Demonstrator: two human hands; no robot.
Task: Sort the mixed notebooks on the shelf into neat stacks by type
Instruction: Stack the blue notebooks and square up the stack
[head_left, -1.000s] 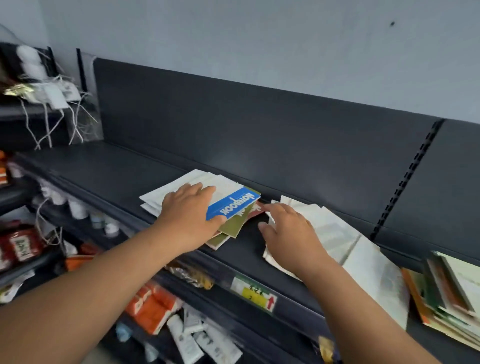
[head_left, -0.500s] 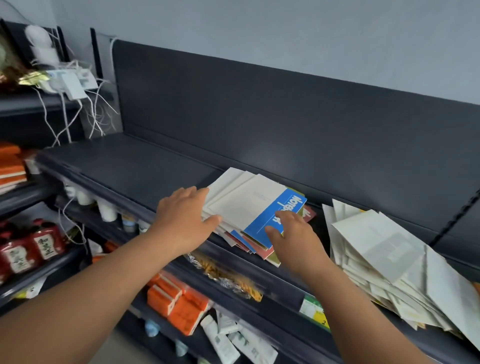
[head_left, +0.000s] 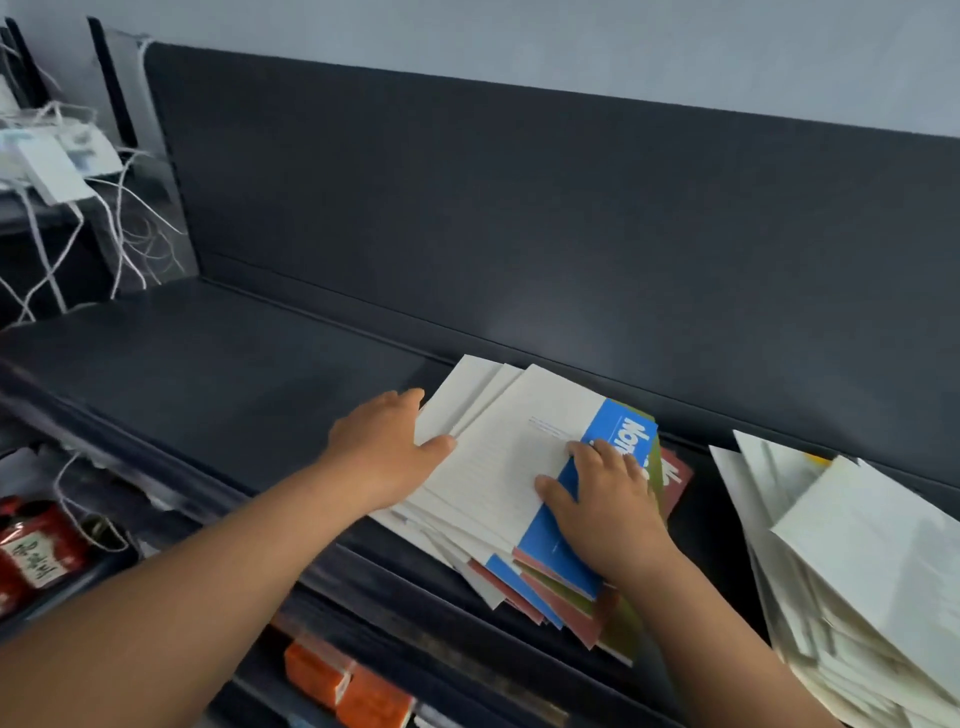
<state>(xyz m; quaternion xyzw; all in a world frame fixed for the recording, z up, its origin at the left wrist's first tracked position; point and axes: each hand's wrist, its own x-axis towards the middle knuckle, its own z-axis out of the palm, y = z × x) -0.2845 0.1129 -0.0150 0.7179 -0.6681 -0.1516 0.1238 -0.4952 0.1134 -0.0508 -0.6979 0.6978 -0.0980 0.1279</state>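
Two notebook piles on shelf (head_left: 234, 374): white pile (head_left: 857, 545) at right end; mixed pile (head_left: 498, 467), white, blue, red, green covers, fanned over front edge, left hand (head_left: 379, 447) pressing its left side, right hand (head_left: 608, 499) flat on blue notebook (head_left: 550, 540).

L hand (head_left: 384, 452), R hand (head_left: 608, 499): both bare; forearms bare up to frame edge.

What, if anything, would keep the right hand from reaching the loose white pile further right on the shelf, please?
Probably nothing, so yes. The right hand lies flat on the blue notebook, holding nothing, and only a strip of bare shelf separates that stack from the white pile beside it.
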